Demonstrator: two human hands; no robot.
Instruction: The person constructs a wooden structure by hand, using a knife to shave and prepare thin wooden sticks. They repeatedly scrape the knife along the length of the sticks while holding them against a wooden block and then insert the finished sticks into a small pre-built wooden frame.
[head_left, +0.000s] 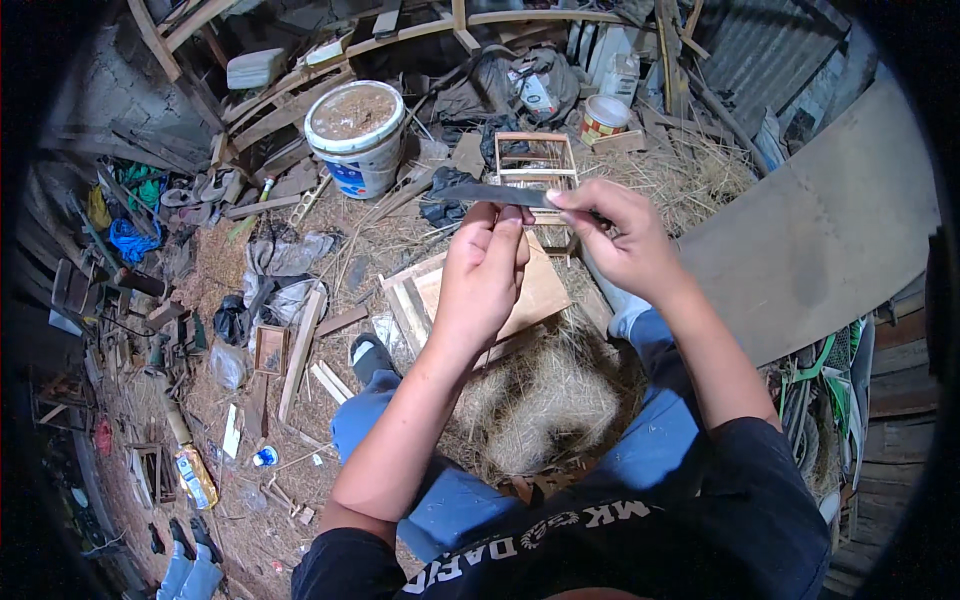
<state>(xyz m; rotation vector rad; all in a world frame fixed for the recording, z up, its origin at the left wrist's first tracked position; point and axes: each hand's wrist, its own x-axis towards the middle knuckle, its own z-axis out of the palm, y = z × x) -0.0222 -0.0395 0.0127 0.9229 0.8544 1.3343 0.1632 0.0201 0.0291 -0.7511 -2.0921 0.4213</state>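
My right hand pinches the right end of a long dark knife blade, held level at chest height. My left hand is raised just under the blade, its fingertips touching the blade's lower edge near the middle. Below the hands lies a flat wooden frame with a plywood panel on a heap of straw. A small open wooden frame box stands behind the blade. My knees in blue jeans flank the straw.
A white bucket filled with sawdust stands at the back left. A small tin can sits at the back right. Loose wooden slats, scraps and plastic bags litter the dirt floor on the left. A large grey board leans on the right.
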